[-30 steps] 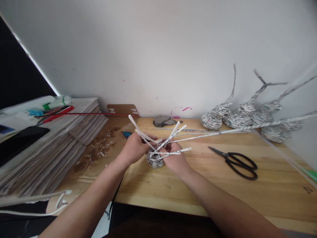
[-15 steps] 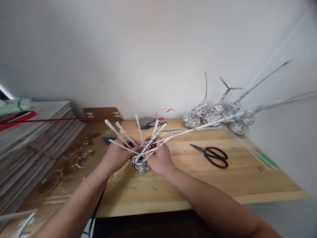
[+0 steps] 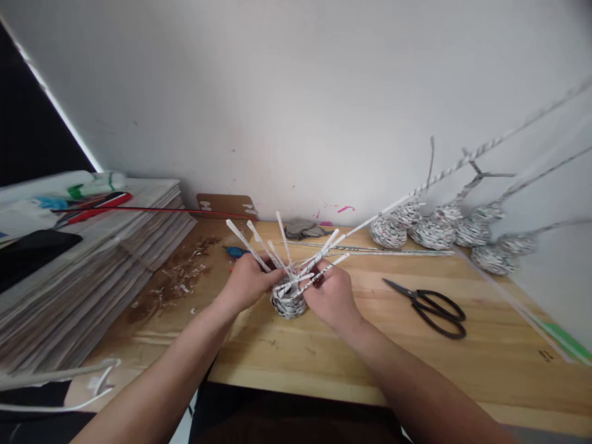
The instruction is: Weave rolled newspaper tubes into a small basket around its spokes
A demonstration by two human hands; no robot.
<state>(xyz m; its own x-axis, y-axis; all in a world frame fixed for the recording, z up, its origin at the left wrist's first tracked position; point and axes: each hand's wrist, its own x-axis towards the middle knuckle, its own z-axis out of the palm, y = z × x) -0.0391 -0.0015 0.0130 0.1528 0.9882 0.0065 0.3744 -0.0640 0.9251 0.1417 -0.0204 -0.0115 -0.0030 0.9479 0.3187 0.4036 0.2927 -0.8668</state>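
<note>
A small round basket (image 3: 289, 308) woven from rolled newspaper strips rests on the wooden table, with several white paper tubes (image 3: 240, 236) fanning up out of it. My left hand (image 3: 250, 282) is closed on its left rim, thumb over the tube bases. At the right rim my right hand (image 3: 333, 295) is closed around the paper tubes; its fingertips are partly hidden behind them. One long paper tube (image 3: 393, 205) slants from the basket toward the upper right, past the edge of view.
Black-handled scissors (image 3: 430, 307) lie to the right. Several woven gourd-like paper pieces (image 3: 432, 232) line the wall at the back right. On the left stands a newspaper stack (image 3: 134, 259), with a dark phone (image 3: 37, 256) on top. Paper scraps (image 3: 185, 280) litter the brown surface beside it.
The view has turned left, so the scene sits further right. The long tube now rises more steeply. Both hands stay at the basket, with fingers slightly shifted among the tubes.
</note>
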